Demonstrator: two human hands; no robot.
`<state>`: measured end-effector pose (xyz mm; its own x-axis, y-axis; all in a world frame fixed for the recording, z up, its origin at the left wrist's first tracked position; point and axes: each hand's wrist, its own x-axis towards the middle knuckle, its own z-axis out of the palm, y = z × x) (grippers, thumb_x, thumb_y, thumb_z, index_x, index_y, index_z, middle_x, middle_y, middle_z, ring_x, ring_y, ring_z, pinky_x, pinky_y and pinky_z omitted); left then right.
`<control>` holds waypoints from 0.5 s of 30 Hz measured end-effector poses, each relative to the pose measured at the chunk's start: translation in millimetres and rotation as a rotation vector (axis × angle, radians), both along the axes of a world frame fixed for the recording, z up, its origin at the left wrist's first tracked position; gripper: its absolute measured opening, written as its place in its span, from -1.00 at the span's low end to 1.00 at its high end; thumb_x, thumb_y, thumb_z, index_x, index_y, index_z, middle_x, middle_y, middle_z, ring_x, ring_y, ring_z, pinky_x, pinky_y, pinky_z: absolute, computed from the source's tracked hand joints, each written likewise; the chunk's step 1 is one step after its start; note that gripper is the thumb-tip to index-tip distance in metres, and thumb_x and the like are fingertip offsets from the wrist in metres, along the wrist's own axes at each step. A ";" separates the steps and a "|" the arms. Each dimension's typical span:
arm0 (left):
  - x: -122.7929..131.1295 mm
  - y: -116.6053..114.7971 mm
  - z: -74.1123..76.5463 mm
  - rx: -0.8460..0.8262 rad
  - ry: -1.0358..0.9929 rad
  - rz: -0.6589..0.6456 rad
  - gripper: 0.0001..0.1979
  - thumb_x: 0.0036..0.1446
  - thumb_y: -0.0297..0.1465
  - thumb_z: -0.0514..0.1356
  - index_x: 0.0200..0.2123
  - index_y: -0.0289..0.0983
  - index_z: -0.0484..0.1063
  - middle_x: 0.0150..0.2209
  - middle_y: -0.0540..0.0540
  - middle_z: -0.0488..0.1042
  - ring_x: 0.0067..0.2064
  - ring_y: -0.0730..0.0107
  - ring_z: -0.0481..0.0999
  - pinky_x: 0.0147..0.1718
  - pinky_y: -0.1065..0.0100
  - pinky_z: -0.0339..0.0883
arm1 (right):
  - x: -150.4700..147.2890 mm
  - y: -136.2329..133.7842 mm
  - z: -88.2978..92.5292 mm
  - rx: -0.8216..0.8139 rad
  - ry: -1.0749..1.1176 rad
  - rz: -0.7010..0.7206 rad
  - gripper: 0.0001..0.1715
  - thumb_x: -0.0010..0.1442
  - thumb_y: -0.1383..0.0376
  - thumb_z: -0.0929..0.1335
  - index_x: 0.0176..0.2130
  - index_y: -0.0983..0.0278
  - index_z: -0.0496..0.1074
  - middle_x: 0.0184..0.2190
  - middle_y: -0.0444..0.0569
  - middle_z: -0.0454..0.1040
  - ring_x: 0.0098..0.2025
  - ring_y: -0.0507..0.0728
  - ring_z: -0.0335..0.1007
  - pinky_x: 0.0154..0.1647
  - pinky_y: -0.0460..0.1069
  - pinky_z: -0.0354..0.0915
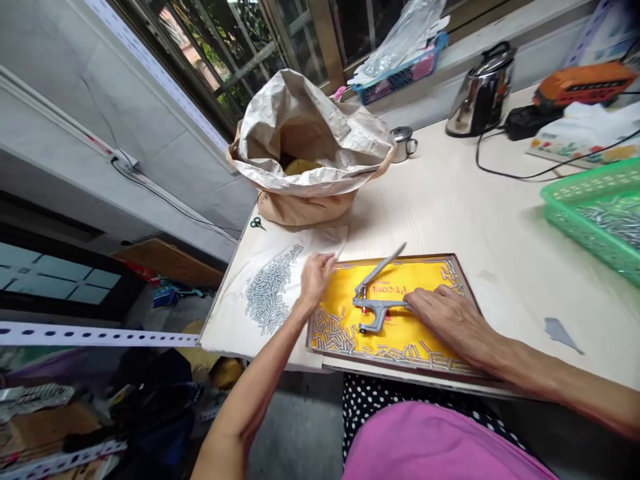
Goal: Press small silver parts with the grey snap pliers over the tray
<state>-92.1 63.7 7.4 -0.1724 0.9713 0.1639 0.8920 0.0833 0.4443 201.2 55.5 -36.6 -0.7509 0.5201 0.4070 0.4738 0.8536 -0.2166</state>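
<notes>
My right hand (pixel 443 320) is wrapped around one handle of grey hand-press pliers (pixel 376 309), whose other handle sticks up at an angle, the jaws spread. They hover over or rest on a shallow brown-rimmed tray (pixel 470 293) with a yellow lining; which of the two I cannot tell. Small silver metal pins (pixel 333 333) lie along the tray's edges and thickest in its near left corner. At the tray's far left corner is my left hand (pixel 317 277), fingers drawn together; whatever they hold is hidden. A pile of similar pins (pixel 270 290) spreads on the white cloth to its left.
Behind the cloth stands a large open paper sack (pixel 310 203), with green-handled scissors (pixel 257 223) beside it. On the right are a green basket (pixel 575 217) of metal pieces, a kettle (pixel 480 93), a metal cup (pixel 403 143) and a flat grey piece (pixel 561 333).
</notes>
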 end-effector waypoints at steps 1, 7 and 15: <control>-20.3 -1.7 1.5 -0.004 0.059 0.097 -0.70 0.31 -0.39 0.08 -0.08 -0.35 0.58 -0.12 -0.23 0.57 -0.07 0.23 0.50 -0.01 0.30 0.29 | 2.9 -1.9 -1.3 -0.018 0.032 -0.012 -0.74 0.37 0.43 0.14 -0.31 0.22 0.27 -0.44 -0.11 0.35 -0.44 0.09 0.20 -0.30 0.03 0.05; -106.5 -2.2 -9.8 -0.240 0.428 0.279 -0.68 0.31 -0.43 0.03 -0.08 -0.28 0.58 -0.14 -0.19 0.50 -0.02 0.18 0.41 -0.09 0.29 0.28 | 11.7 -11.6 -20.4 -0.072 0.134 -0.073 -0.70 0.42 0.31 0.13 -0.31 0.20 0.31 -0.47 -0.12 0.35 -0.46 0.08 0.23 -0.34 0.00 0.09; -122.6 18.4 -19.9 -0.392 0.667 0.019 -0.70 0.33 -0.46 -0.03 -0.10 -0.25 0.51 -0.06 -0.24 0.42 0.03 0.14 0.34 -0.16 0.27 0.28 | 10.3 -15.6 -42.0 -0.130 0.089 -0.131 -0.74 0.42 0.24 0.14 -0.17 0.19 0.36 -0.43 -0.13 0.44 -0.45 0.09 0.29 -0.34 0.01 0.12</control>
